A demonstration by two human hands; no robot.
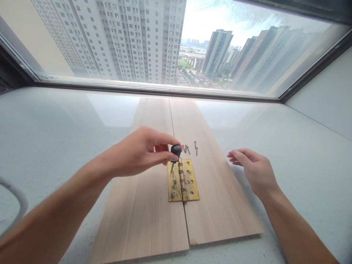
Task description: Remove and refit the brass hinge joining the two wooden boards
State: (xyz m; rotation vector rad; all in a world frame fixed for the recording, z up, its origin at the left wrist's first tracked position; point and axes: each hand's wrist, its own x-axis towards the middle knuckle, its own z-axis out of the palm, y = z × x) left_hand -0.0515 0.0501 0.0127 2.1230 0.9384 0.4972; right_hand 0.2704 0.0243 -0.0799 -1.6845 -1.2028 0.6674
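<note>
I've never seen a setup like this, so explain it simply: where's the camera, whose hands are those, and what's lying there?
There's no machine here. One person's two bare hands are seen by a camera worn on that person's head, looking forward and down. On a white surface before a window, two pale boards lie side by side. A brass-coloured hinge spans their seam, and a few loose screws lie beyond it. The left hand holds a black-handled screwdriver, tip down at the hinge's left half. The right hand is loosely curled beside the boards, holding nothing I can see.
</note>
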